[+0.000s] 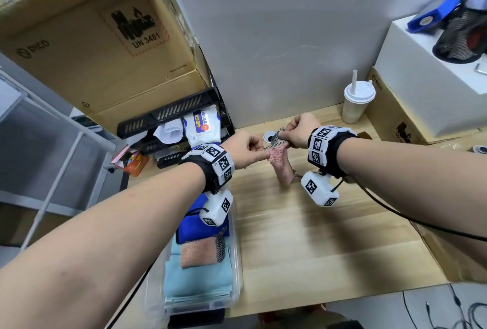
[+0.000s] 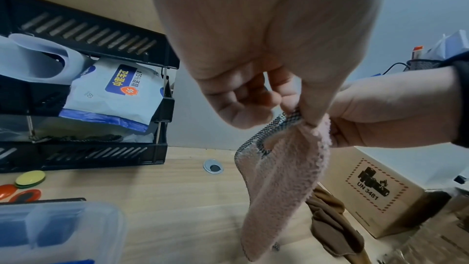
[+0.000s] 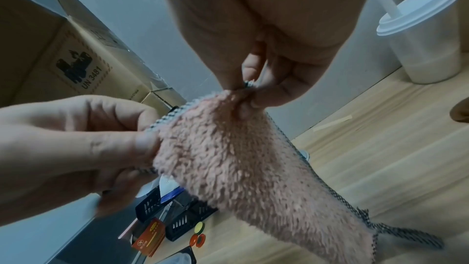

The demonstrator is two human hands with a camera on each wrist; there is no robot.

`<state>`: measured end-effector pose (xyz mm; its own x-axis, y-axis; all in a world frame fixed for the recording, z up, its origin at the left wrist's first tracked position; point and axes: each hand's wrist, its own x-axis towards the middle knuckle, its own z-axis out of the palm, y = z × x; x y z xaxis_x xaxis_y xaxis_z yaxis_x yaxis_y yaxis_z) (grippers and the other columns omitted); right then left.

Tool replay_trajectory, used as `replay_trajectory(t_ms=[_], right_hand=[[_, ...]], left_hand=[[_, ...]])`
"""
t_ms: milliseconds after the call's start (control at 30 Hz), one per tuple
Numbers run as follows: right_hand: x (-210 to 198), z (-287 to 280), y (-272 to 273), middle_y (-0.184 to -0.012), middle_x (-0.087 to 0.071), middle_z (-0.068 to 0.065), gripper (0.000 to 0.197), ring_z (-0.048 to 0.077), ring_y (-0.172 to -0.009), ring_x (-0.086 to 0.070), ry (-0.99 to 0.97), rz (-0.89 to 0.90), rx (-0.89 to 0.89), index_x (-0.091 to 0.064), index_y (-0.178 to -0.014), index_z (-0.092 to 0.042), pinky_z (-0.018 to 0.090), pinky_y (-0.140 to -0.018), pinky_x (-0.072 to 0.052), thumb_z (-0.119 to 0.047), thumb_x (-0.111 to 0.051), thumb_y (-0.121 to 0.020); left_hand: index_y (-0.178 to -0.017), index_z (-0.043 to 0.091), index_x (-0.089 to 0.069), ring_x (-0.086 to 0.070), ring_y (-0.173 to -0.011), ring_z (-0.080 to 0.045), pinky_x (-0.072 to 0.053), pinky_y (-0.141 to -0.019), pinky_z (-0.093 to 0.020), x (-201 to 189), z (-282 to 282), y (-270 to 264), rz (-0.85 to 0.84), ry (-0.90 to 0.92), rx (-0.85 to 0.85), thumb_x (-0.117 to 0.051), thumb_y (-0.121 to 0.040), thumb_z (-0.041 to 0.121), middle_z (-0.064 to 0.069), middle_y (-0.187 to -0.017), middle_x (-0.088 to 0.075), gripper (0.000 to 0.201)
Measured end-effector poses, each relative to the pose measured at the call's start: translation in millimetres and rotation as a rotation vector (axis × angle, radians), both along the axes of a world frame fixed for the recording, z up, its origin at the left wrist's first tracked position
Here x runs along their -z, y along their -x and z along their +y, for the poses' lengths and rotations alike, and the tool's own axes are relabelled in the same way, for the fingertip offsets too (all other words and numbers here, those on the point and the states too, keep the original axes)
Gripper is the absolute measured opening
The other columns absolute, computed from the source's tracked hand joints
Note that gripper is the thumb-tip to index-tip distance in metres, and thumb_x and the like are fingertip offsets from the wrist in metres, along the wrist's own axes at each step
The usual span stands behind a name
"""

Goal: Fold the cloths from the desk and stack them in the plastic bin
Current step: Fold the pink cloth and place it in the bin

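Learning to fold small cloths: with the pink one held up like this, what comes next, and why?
Probably lower it flat onto the desk. Both hands, left and right, pinch the top corners of the pink cloth, and it hangs bunched, not yet folded.

in front of me a pale wooden desk [image 1: 329, 236] meets a plain grey wall [image 1: 276, 25]; a white shelf frame [image 1: 52, 170] stands to my left.

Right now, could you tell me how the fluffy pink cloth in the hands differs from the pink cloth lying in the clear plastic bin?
The fluffy pink cloth in the hands hangs lengthwise above the desk; the pink cloth in the clear plastic bin lies flat, folded. The left hand and right hand pinch the first; nothing touches the second. Both have checked trim.
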<state>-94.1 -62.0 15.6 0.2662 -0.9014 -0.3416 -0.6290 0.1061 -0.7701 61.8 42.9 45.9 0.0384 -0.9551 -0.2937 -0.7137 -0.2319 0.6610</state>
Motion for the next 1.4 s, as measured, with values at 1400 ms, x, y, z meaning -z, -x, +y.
replay_trajectory(t_ms=[1400], right_hand=[[-15.5,3.0,-12.0,-0.064,-0.065,-0.002,0.011,0.016,-0.069,-0.059,-0.105,-0.38,-0.232,-0.073,-0.062,-0.025,0.03,-0.073,-0.049,-0.015,-0.076,-0.064]], left_hand=[[-0.064,0.015,-0.061,-0.054,-0.068,-0.015,-0.041,-0.063,-0.025,-17.1,-18.3,0.4,-0.264,0.385,0.026,-0.086,-0.067,0.026,0.001,-0.079,-0.059,0.028]])
